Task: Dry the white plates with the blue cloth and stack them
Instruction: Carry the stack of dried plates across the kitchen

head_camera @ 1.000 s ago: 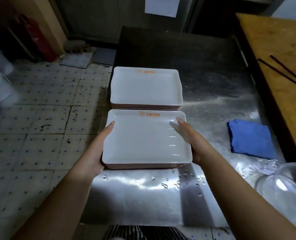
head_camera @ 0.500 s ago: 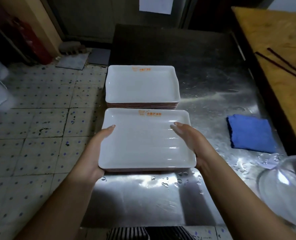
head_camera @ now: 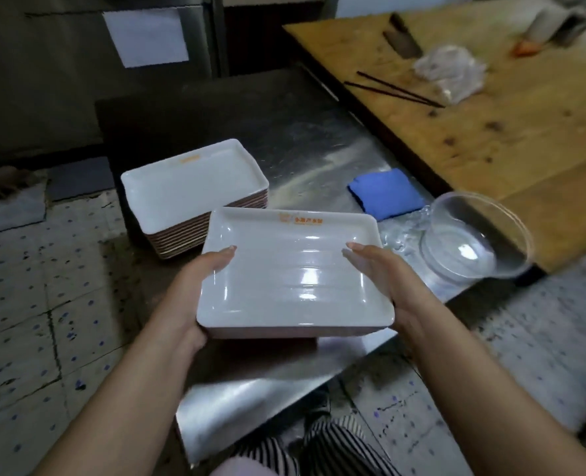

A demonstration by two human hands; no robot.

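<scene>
Head view shows me the white rectangular plate with the orange logo [head_camera: 295, 273] now lifted off the wet steel table [head_camera: 319, 159], where it sat a second ago. My left hand [head_camera: 195, 290] and right hand [head_camera: 384, 286] grip its side edges, thumbs on the rim. The stack of white plates [head_camera: 188, 194] and folded blue cloth [head_camera: 386, 194] lie beyond.

To my right a clear plastic bowl [head_camera: 473, 247] sits on the wet steel surface [head_camera: 305, 149], tilted, with water pooled beside it. Beyond it runs a worn wooden board [head_camera: 511, 132] carrying two dark chopsticks [head_camera: 393, 88] lying nearly parallel, a crumpled clear plastic bag [head_camera: 451, 72] just beside them, and a cleaver [head_camera: 401, 39] farther back. A white sheet of paper [head_camera: 145, 37] hangs on the dark wall ahead. Below me is a speckled tiled floor [head_camera: 41, 304].
</scene>
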